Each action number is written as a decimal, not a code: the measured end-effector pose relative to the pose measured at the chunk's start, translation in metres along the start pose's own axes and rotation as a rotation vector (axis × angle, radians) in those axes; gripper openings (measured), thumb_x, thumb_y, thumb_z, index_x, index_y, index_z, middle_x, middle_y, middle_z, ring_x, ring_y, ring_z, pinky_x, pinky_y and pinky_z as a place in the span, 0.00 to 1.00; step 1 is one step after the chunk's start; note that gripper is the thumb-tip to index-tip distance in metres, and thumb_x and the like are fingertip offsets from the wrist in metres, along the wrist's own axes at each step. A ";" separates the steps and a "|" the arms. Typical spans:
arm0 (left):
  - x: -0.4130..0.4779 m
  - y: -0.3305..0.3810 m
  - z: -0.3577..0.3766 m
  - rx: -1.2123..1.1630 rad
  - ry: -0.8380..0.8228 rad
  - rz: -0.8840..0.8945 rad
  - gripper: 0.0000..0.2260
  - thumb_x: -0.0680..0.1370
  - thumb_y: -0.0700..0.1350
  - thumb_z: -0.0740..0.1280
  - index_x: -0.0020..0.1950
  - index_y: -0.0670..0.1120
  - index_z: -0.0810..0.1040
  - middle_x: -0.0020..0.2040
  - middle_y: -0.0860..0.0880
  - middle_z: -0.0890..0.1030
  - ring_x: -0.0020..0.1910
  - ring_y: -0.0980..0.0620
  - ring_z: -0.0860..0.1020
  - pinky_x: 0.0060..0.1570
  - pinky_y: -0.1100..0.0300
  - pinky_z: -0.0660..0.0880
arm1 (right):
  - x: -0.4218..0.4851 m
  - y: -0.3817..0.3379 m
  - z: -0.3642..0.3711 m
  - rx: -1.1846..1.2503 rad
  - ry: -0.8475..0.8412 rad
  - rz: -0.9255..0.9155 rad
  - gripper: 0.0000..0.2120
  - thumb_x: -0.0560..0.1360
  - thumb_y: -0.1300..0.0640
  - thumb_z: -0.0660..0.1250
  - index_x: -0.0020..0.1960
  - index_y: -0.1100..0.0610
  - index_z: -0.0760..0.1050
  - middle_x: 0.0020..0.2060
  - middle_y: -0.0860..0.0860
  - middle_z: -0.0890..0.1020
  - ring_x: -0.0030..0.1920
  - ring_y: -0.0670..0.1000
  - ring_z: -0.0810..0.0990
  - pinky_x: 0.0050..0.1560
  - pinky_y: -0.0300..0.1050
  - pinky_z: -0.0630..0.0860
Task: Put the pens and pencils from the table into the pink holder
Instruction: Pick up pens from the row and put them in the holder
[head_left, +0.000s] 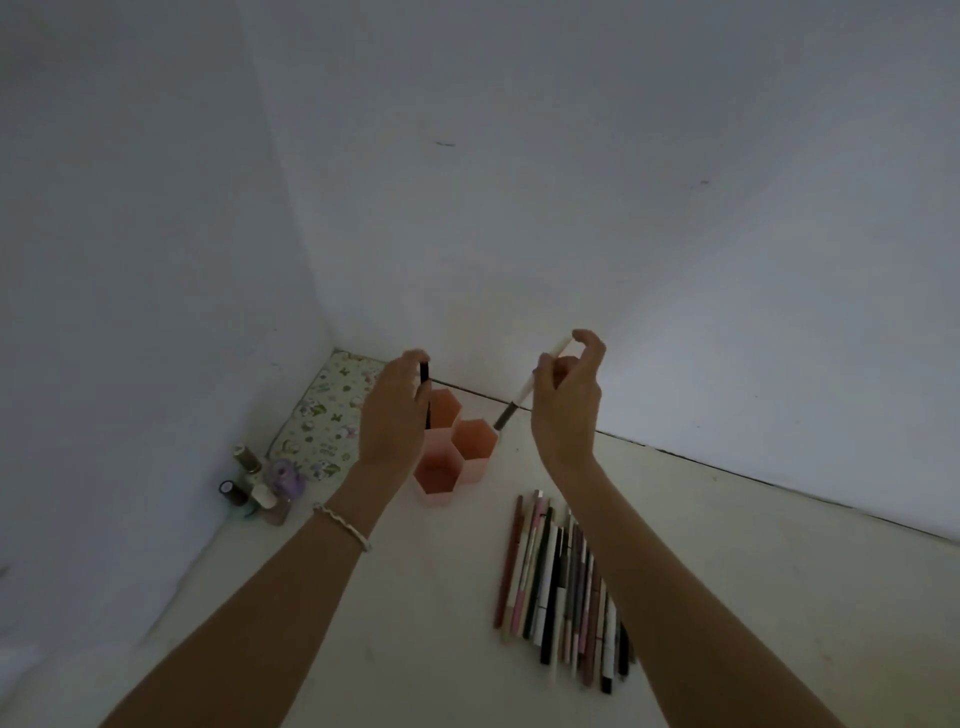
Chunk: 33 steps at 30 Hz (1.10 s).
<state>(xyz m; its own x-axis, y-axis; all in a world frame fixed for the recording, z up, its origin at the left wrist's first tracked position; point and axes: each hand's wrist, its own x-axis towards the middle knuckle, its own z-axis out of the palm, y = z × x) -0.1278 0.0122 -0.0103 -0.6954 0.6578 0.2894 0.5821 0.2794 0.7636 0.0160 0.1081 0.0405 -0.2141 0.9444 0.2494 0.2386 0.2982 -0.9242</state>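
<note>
Left of the pink holder (434, 496), against the wall, stood a cluster of small nail-polish bottles (249, 488), about five, with a purple object (285, 475) and a floral pad (332, 410) beside them. The holder had three hexagonal compartments. The left hand (392, 415), with a bracelet (343, 525) on its wrist, pinched one dark pen (425, 374) upright in its fingers (415, 358), lower end at the far compartment. The right hand (566, 410) gripped one cream pen (527, 389) in its fingers (592, 343), tilted, with the dark tip just right of the holder. Nearer than the holder, a row of pens and pencils (550, 582) lay on the counter (753, 571). The right forearm partly hid it, so they could not be counted.
</note>
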 end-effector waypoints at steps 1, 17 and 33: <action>-0.002 -0.005 0.001 0.055 0.003 0.022 0.10 0.80 0.42 0.63 0.61 0.48 0.76 0.59 0.49 0.78 0.60 0.48 0.75 0.60 0.56 0.71 | -0.001 -0.003 0.005 0.022 -0.014 -0.027 0.12 0.81 0.59 0.59 0.62 0.52 0.61 0.34 0.52 0.79 0.30 0.45 0.78 0.27 0.30 0.71; -0.021 0.067 -0.010 -0.102 -0.029 -0.041 0.09 0.75 0.35 0.61 0.42 0.49 0.74 0.40 0.54 0.76 0.36 0.63 0.75 0.38 0.70 0.70 | -0.016 0.015 0.018 -0.249 -0.172 -0.070 0.11 0.80 0.55 0.58 0.62 0.54 0.68 0.35 0.41 0.78 0.35 0.43 0.78 0.36 0.37 0.73; -0.124 0.046 0.088 0.416 -0.637 -0.393 0.09 0.80 0.42 0.62 0.59 0.43 0.72 0.58 0.45 0.77 0.56 0.46 0.78 0.51 0.55 0.74 | -0.029 0.053 -0.066 -0.304 -0.204 0.139 0.12 0.79 0.64 0.59 0.61 0.54 0.70 0.39 0.62 0.81 0.39 0.62 0.81 0.40 0.57 0.78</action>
<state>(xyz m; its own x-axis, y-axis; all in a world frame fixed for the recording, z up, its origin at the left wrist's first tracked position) 0.0216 0.0049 -0.0620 -0.5824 0.6917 -0.4269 0.5422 0.7219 0.4300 0.0975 0.1060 0.0037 -0.3370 0.9408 0.0367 0.5415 0.2255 -0.8099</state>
